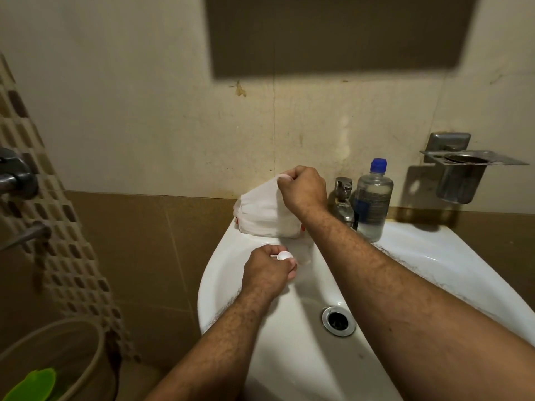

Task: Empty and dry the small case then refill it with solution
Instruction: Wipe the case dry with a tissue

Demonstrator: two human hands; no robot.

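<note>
My left hand (267, 270) grips the small white case (283, 255) over the left side of the white sink (289, 357); only a round white part of it shows above my fingers. My right hand (302, 188) reaches across to the back rim and pinches the top of a white tissue (262, 206), which is pulled up out of its pack (266, 227). The clear solution bottle (373, 204) with a blue cap stands upright on the rim, right of the tap, untouched.
A chrome tap (343, 201) stands between the tissue pack and the bottle. The drain (338, 320) sits in the basin's middle. A steel holder (460, 172) hangs on the wall at right. Wall taps (17, 178) and a hose (86, 342) are at left.
</note>
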